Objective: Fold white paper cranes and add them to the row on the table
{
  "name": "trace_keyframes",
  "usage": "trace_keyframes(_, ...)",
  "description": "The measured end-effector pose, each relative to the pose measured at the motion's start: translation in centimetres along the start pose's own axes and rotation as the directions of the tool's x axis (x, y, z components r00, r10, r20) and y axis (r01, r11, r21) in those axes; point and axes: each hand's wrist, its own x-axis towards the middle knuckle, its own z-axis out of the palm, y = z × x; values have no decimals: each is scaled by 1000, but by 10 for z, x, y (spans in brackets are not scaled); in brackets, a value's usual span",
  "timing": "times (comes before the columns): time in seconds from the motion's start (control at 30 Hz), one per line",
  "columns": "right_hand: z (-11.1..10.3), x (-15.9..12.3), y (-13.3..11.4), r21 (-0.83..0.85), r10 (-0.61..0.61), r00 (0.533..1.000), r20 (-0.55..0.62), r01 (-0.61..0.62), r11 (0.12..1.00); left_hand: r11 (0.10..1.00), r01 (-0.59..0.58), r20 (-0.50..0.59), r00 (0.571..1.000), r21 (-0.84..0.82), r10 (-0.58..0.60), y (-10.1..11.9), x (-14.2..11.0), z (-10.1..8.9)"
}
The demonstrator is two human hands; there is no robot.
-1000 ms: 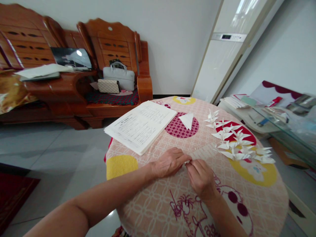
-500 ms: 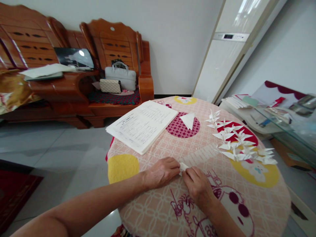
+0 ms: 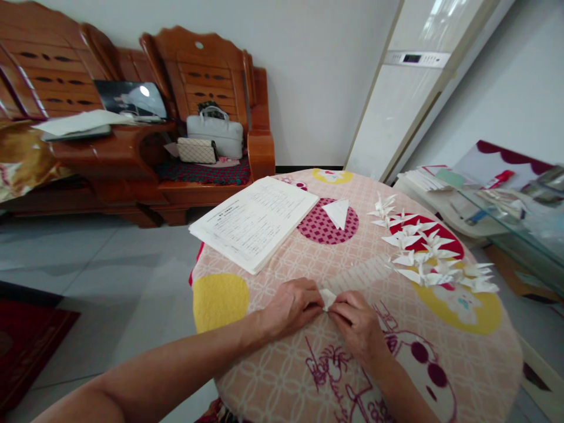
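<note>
Between my hands, low over the round table, is a small piece of folded white paper [image 3: 326, 297]. My left hand [image 3: 296, 305] grips its left side, fingers closed. From the right, my right hand [image 3: 356, 323] pinches the other side with thumb and fingers. Most of the paper's lower part is hidden by the fingertips. Just beyond lies a translucent ruler [image 3: 359, 275] flat on the patterned tablecloth [image 3: 273, 367]. Several white paper cranes [image 3: 423, 249] stand grouped at the right of the table. Folded paper triangles [image 3: 337, 212] lie on the purple checked circle.
A stack of printed sheets [image 3: 255, 223] rests at the table's far left. Behind it stands a wooden chair [image 3: 211, 82] with a grey bag [image 3: 220, 135] and a quilted purse [image 3: 197, 151]. To the right, a glass-topped stand [image 3: 506, 226] holds papers and odds and ends.
Both hands have come slightly nearer to me with the paper, and more of it shows between the fingers. The ruler, cranes and triangles stay in place; the camera view shifts a little.
</note>
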Motion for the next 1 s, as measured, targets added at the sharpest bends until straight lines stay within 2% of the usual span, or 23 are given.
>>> trace_keyframes(0.17, -5, 5, -6, 26, 131, 988, 76, -133, 991, 981, 152, -23, 988, -118, -155, 4, 2, 1)
trace_keyframes(0.4, 0, 9, -9, -42, 189, 980, 59, -187, 981, 964, 222, -43, 972, -149, -231, 9, 6, 1)
trace_keyframes(0.6, 2, 13, -8, -82, 209, 978, 26, -206, 975, 944, 298, -15, 953, -139, -303, 8, 11, 0)
trace_keyframes(0.77, 3, 16, -7, -97, 294, 956, 3, -292, 951, 938, 320, -15, 946, -131, -325, 6, 14, 1)
trace_keyframes(1.0, 4, 19, -11, -167, 361, 932, 16, -354, 920, 929, 370, 16, 929, -22, -370, 11, 20, -1)
